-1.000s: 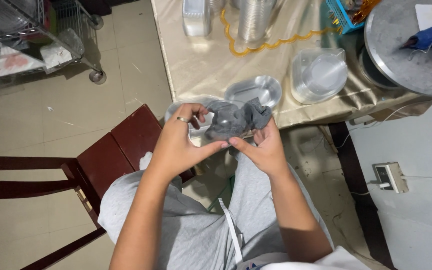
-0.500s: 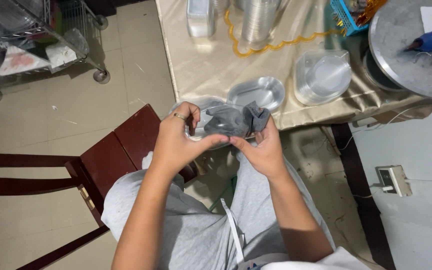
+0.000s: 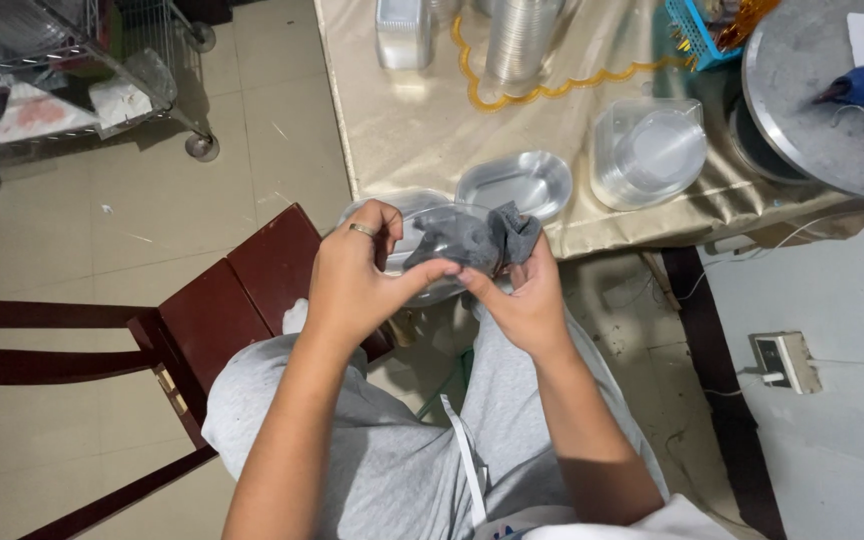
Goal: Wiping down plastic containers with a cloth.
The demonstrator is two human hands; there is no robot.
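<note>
Both hands meet in front of me above my lap. My left hand, with a ring on one finger, pinches a grey piece of cloth and also touches a clear plastic container behind it. My right hand grips the same grey cloth from the right side. The cloth is bunched and pressed into or against the clear container; which of the two I cannot tell. An oval clear plastic tray lies on the table edge just beyond my hands.
A table with a beige cloth carries stacked clear plastic lids, a tall stack of cups, a blue basket and a round metal plate. A dark red wooden chair stands at left, a wire cart farther left.
The hands and cloth have stayed almost in place; the cloth has been worked slightly tighter between the fingers.
</note>
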